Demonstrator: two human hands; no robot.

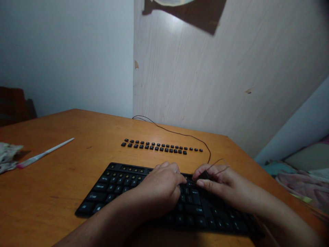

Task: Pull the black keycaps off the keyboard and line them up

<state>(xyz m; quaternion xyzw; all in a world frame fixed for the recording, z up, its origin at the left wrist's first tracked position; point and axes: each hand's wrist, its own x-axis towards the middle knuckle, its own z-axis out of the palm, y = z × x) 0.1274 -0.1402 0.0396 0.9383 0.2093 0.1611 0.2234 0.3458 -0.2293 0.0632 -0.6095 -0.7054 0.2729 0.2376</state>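
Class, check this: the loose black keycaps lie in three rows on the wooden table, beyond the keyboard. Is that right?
Not quite: the head view shows the loose keycaps in two rows, not three. They do lie on the wooden table, beyond the keyboard.

Left hand [160, 187] palm-down, fingers [181, 178] apparently curled, right hand [224, 180] pinching, both forearms [115, 216] bare

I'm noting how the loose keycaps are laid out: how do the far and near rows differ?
The far row of keycaps stretches farther right than the near row. The near row lies closer to the keyboard; the far row lies nearer the wall. Both rows are roughly straight and made of small black caps on the wooden table.
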